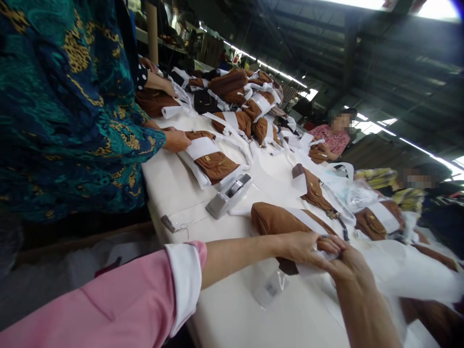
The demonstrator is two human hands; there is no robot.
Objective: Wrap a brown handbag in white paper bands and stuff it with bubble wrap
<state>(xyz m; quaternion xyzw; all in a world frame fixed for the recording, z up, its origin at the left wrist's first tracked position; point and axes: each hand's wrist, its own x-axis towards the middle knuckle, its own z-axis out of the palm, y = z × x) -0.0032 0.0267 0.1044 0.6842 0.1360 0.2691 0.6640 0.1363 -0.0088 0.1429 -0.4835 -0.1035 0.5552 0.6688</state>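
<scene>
My left hand (302,247), coming out of a rolled pink sleeve, reaches across the near side of a brown handbag (277,217). Close against it is my right hand (344,258), its fingers curled in. Both hands close on white wrapping paper (308,269) at the bag's right end; most of what lies between the fingers is hidden. A white paper band crosses the bag's top. Below it hangs a clear plastic sleeve with a printed tag (270,290).
A grey tape dispenser (230,195) stands on the white table (232,309). Left, a co-worker's hand (176,140) touches a paper-banded brown bag (215,164). Behind lies a pile of wrapped bags (232,87). Other people sit at the far right; white paper sheets (409,268) lie at right.
</scene>
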